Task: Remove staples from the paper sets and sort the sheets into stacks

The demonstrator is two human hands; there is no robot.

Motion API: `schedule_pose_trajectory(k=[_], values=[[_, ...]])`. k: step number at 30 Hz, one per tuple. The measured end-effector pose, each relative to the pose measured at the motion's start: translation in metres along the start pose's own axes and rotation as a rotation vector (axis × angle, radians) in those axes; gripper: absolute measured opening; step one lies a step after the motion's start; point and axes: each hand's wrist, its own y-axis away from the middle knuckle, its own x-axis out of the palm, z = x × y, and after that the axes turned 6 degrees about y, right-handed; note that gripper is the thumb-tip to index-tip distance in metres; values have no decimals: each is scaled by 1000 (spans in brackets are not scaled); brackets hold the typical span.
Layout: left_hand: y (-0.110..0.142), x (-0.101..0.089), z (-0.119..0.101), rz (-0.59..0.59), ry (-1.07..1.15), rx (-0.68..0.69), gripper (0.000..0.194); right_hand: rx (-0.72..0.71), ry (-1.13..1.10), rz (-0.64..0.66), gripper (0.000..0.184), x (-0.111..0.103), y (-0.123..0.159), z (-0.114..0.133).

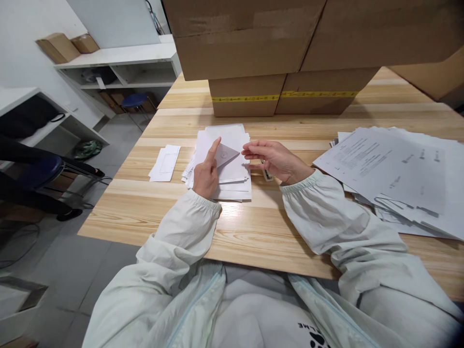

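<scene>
My left hand (207,171) rests over a stack of white paper sheets (234,131), its index finger stretched out and the other fingers curled. Under it lies a folded paper (225,155) whose grey-looking, pointed part bears a small printed circle. The left fingers seem to hold this paper down at its left side; the thumb is mostly hidden. Just right of the paper's pointed corner hovers my right hand (277,159), fingers apart and nothing visible between them. Partly covered by that hand, a small dark and pale object (267,175) lies on the table; its kind is unclear.
Small white paper slips (165,163) lie at the left. A large pile of printed sheets (395,169) spreads over the right of the wooden table (145,212). Stacked cardboard boxes (250,36) with yellow tape stand behind. A person's legs (39,195) show at far left beside a stool.
</scene>
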Motion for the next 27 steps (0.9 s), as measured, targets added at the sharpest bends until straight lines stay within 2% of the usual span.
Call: schedule_pose_trajectory(k=[5,9,15,20,23,25,27], values=[[-2,4,9,120,1,53,44,20,9,34,8,3,1,-1],[-1,3,4,192,-46,42,29,11,2,37,6,3,3,0],[-1,1,-1,249,-97,40,48,-8,-26,48,8,2,3,1],[0,3,3,241,-110,74,48,-6,-90,63,5,2,1,0],[0,6,4,215,-136,82,29,-20,-153,91,4,2,0,-3],[0,8,5,167,-166,69,19,-34,-184,84,5,4,-2,-5],[0,10,6,77,-184,45,21,-38,-155,31,5,5,-4,-8]])
